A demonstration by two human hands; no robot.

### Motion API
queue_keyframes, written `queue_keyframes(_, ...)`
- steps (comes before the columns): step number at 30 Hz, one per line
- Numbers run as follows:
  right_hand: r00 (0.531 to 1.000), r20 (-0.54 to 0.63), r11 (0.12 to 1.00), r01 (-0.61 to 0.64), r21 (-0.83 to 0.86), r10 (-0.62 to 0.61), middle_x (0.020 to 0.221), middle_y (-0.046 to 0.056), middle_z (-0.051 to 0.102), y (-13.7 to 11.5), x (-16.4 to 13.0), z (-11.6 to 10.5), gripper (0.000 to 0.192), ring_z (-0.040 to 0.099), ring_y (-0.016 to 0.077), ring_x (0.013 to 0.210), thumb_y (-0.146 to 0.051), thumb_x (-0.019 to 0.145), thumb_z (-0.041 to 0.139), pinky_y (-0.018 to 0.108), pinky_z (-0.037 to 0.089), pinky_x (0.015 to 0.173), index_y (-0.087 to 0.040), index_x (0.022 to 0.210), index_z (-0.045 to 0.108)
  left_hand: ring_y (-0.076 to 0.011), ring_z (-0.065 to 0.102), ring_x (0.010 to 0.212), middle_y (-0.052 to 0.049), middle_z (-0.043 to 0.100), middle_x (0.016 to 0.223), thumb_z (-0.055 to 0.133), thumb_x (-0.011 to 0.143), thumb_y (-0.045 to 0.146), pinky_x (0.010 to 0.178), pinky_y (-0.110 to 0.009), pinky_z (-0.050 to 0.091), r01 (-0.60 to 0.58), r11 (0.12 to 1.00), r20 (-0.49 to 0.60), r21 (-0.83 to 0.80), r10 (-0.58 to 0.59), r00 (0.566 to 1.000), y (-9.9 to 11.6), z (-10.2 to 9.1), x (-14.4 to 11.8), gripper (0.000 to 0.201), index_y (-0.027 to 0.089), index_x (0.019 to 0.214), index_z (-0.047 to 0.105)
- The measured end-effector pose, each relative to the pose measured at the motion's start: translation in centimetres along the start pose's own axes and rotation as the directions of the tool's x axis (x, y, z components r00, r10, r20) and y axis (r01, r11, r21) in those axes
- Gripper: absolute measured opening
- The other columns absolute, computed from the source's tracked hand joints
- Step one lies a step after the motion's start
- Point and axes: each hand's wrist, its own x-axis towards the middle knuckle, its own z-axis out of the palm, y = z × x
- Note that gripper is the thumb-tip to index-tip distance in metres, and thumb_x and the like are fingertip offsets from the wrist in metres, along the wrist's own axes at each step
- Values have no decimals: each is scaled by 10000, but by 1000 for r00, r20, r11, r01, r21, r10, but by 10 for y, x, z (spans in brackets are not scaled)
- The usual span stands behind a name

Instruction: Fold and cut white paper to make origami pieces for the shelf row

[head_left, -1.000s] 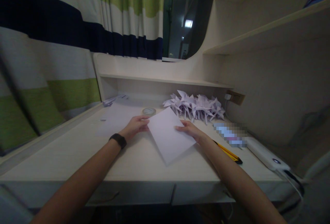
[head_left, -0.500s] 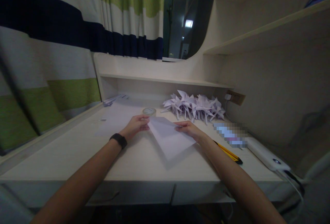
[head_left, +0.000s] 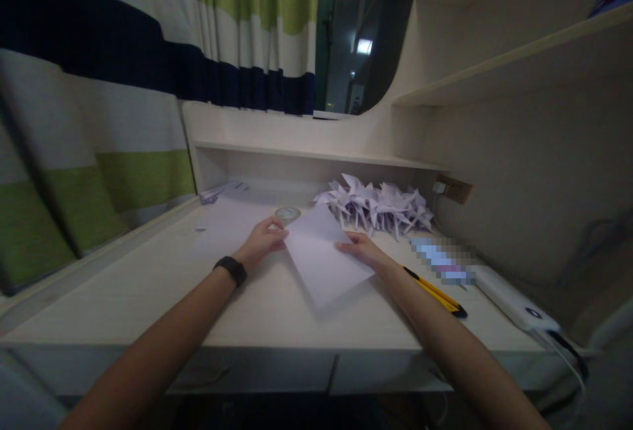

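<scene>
A white sheet of paper (head_left: 324, 262) is held between my two hands, tilted a little above the desk. My left hand (head_left: 266, 240) pinches its left corner between thumb and fingers. On the opposite edge my right hand (head_left: 363, 250) grips it, thumb on top and fingers behind. Just beyond the left hand lies a roll of clear tape (head_left: 287, 214). A heap of folded paper pinwheels (head_left: 370, 202) rests behind the sheet, on the right. Beside my right forearm is a yellow and black utility knife (head_left: 435, 291).
More white paper (head_left: 232, 212) lies at the back left, with folded paper strips (head_left: 217, 192) by the wall. A blurred-out flat object (head_left: 442, 260) and a white power strip (head_left: 517, 301) with cables sit along the right. A low shelf (head_left: 316, 154) overhangs the desk's back.
The sheet has turned so that its far corner now points up and away, and more of its face shows. Both hands keep hold of it with little shift.
</scene>
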Motion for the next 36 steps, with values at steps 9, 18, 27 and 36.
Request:
queue_keyframes(9,1000,12,999,-30,45,29,849,27,738,-1,0,-4,450,635,142,623,-190,644,725,239,464,578,-201,1093,696,-164,648,727,-29,648,800,761,635,282,713,-330,540,26,1000,-1,-8,-26,1000,1,0,0,294,173,855,599)
queue_keyframes(18,996,-68,988,49,-146,-60,866,18,737,2,1,-2,406,590,113,583,-205,695,646,212,422,538,-216,1096,706,-198,662,769,-120,650,1025,640,771,540,763,-373,537,202,977,118,-66,-193,974,9,7,-5,421,151,929,634)
queue_keyframes(27,996,12,951,90,-297,-90,904,29,731,11,0,13,405,579,104,573,-173,722,563,194,404,508,-207,1099,709,-221,661,806,-156,662,1070,669,736,578,768,-359,511,202,978,174,47,-207,963,6,10,-10,533,121,1009,634)
queue_keyframes(36,981,121,914,185,-360,-151,841,23,718,14,0,14,415,555,104,575,-182,701,618,202,404,523,-169,1108,703,-181,631,674,-97,687,795,692,730,508,626,-288,474,110,985,136,133,-128,982,1,10,-9,427,103,861,652)
